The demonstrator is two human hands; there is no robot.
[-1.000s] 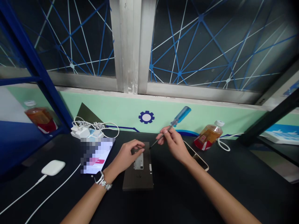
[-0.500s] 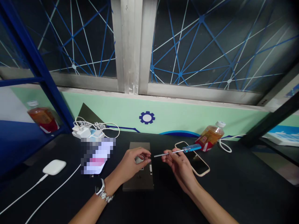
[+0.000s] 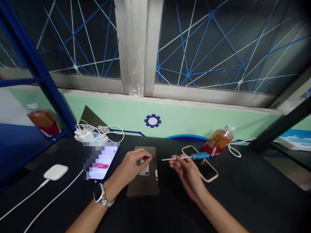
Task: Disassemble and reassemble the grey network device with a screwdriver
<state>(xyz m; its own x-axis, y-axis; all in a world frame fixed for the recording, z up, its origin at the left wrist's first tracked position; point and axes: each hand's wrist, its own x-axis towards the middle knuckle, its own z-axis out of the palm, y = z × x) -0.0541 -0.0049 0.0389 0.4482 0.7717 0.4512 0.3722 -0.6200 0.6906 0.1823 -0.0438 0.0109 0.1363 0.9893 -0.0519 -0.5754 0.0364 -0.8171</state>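
My right hand [image 3: 186,168] grips a screwdriver [image 3: 200,156] by its metal shaft. Its clear blue handle points right, and the bare tip points left towards my other hand. My left hand [image 3: 136,163] hovers over a flat grey-brown rectangular device [image 3: 143,187] lying on the table. Thumb and fingertips of that hand are pinched together; anything between them is too small to make out. A whitish label [image 3: 145,171] on the device is partly covered by the left hand. A gap separates the pinched fingertips from the screwdriver tip.
Behind my right hand lies a phone in a pale case [image 3: 207,170], with a drink bottle [image 3: 218,140] behind it. To the left are a lit phone [image 3: 102,168], a white earbud case [image 3: 55,172] on a cable and a power strip with plugs [image 3: 85,135].
My left hand has drawn slightly left, away from the screwdriver tip, and its fingertips have come together in a pinch. My right hand and the screwdriver have barely moved.
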